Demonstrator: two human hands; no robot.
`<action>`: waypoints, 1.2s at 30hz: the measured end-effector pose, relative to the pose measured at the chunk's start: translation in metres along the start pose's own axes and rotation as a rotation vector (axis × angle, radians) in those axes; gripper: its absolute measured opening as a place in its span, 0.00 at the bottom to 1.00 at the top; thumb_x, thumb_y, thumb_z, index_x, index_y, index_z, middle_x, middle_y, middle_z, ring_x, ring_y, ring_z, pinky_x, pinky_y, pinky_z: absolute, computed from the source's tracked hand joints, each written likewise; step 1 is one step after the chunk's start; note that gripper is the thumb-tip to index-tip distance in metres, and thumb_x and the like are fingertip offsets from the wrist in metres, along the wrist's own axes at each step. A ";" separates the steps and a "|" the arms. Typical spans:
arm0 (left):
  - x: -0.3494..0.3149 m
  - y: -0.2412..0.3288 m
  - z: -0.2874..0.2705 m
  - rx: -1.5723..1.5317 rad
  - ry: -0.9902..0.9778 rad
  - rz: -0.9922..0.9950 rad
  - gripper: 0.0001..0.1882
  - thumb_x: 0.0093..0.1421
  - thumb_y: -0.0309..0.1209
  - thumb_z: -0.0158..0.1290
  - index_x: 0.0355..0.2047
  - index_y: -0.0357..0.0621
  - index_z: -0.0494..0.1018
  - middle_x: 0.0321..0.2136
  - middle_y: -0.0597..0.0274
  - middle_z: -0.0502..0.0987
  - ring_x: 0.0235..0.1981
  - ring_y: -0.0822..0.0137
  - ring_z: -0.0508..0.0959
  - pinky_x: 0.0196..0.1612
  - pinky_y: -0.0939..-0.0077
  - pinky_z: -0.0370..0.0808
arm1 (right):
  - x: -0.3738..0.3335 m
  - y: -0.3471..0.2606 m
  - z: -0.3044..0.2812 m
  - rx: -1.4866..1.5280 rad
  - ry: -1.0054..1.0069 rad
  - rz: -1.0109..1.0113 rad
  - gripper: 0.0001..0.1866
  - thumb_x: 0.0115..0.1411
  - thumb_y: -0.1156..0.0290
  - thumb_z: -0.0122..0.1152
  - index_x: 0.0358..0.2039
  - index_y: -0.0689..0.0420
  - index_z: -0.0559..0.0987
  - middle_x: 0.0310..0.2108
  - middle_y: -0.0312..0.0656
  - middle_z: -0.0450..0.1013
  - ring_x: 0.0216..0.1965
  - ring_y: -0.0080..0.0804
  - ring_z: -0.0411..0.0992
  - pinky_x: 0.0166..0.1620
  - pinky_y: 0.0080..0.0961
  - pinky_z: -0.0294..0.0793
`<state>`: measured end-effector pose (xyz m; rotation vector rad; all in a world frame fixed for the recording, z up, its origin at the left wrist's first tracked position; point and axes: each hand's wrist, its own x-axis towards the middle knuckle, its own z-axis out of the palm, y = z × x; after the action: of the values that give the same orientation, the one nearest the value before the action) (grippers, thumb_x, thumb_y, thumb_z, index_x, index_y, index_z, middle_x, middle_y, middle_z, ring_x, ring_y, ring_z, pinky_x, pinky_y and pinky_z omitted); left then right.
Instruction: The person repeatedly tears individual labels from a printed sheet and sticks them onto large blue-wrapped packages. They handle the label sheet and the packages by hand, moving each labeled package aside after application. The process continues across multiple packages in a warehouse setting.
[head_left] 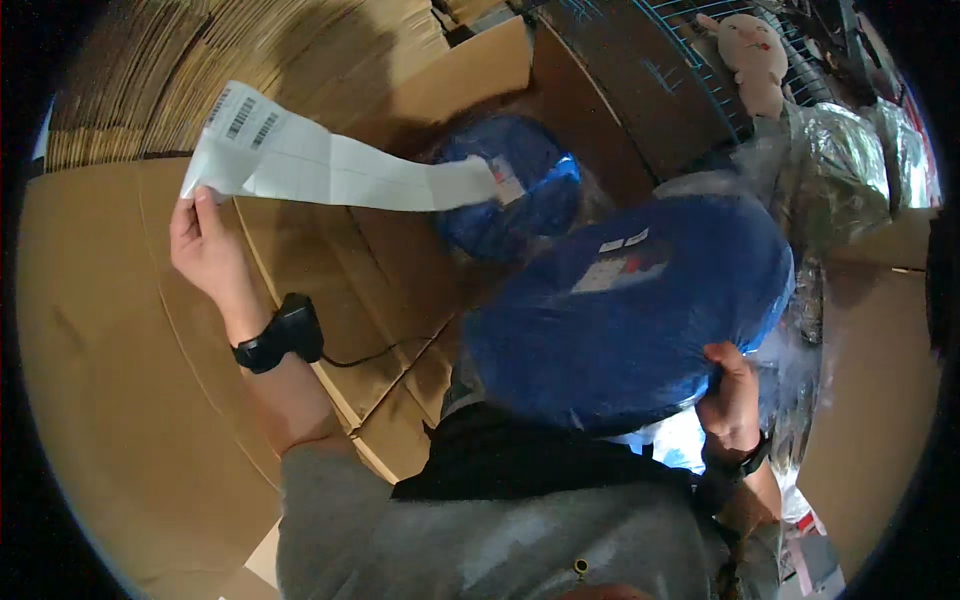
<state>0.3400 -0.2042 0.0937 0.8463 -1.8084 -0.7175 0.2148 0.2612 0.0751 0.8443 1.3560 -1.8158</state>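
Note:
My left hand (203,248) is raised at the left and pinches one end of a long white paper strip (330,165) with printed labels and barcodes. The strip stretches rightward toward a blue round bag-wrapped bundle (520,185) lying inside an open cardboard box (470,70). My right hand (735,400) grips the lower right edge of a second, larger blue plastic-wrapped bundle (620,310) held against my chest, with white stickers on its top. A black wrist device (285,335) with a cable sits on my left wrist.
Flat cardboard sheets (110,330) lie at the left, with stacked corrugated board (200,60) behind. A wire rack (700,50) at the upper right holds a plush toy (755,60). Clear and silvery plastic-wrapped packs (850,170) pile at the right.

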 end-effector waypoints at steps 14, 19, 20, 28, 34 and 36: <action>0.022 0.021 -0.026 0.128 0.355 0.200 0.11 0.57 0.29 0.49 0.33 0.29 0.71 0.30 0.58 0.75 0.30 0.72 0.72 0.36 0.80 0.68 | 0.130 0.066 0.137 -0.208 -0.371 -0.133 0.14 0.42 0.81 0.51 0.33 0.66 0.72 0.28 0.41 0.72 0.28 0.32 0.70 0.33 0.27 0.70; 0.010 0.026 -0.030 0.238 0.263 0.222 0.12 0.57 0.27 0.50 0.36 0.27 0.70 0.32 0.55 0.75 0.33 0.69 0.73 0.40 0.78 0.69 | 0.218 0.096 0.148 -0.056 -0.421 -0.040 0.13 0.44 0.78 0.54 0.33 0.65 0.74 0.30 0.45 0.72 0.32 0.37 0.70 0.36 0.31 0.70; 0.010 0.024 -0.028 0.257 0.246 0.221 0.12 0.57 0.27 0.50 0.36 0.27 0.70 0.32 0.55 0.75 0.33 0.69 0.73 0.40 0.78 0.69 | 0.240 0.106 0.142 -0.019 -0.433 -0.040 0.13 0.45 0.77 0.55 0.33 0.66 0.74 0.31 0.46 0.72 0.33 0.39 0.70 0.37 0.32 0.70; -0.015 0.014 0.015 0.207 -0.066 0.108 0.11 0.58 0.27 0.49 0.36 0.28 0.70 0.32 0.55 0.74 0.34 0.70 0.73 0.41 0.79 0.69 | 0.325 0.179 0.009 -1.060 0.034 -0.087 0.42 0.44 0.52 0.63 0.52 0.68 0.60 0.46 0.52 0.65 0.46 0.40 0.66 0.45 0.30 0.68; -0.055 0.042 0.098 0.044 -0.298 0.057 0.09 0.58 0.24 0.46 0.36 0.30 0.70 0.33 0.57 0.74 0.34 0.71 0.73 0.39 0.79 0.68 | 0.301 0.183 -0.106 -0.672 -0.126 0.010 0.32 0.46 0.59 0.62 0.48 0.64 0.66 0.30 0.39 0.70 0.28 0.24 0.67 0.30 0.18 0.66; -0.073 0.067 0.114 -0.032 -0.434 -0.029 0.09 0.58 0.25 0.46 0.35 0.30 0.70 0.33 0.58 0.74 0.33 0.71 0.72 0.38 0.79 0.69 | 0.255 0.157 -0.108 -0.424 -0.099 0.036 0.27 0.48 0.62 0.60 0.46 0.63 0.67 0.27 0.35 0.70 0.26 0.21 0.65 0.28 0.16 0.64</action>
<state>0.2384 -0.0948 0.0682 0.7353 -2.1625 -1.0048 0.2191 0.2954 -0.2410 0.5416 1.5721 -1.4450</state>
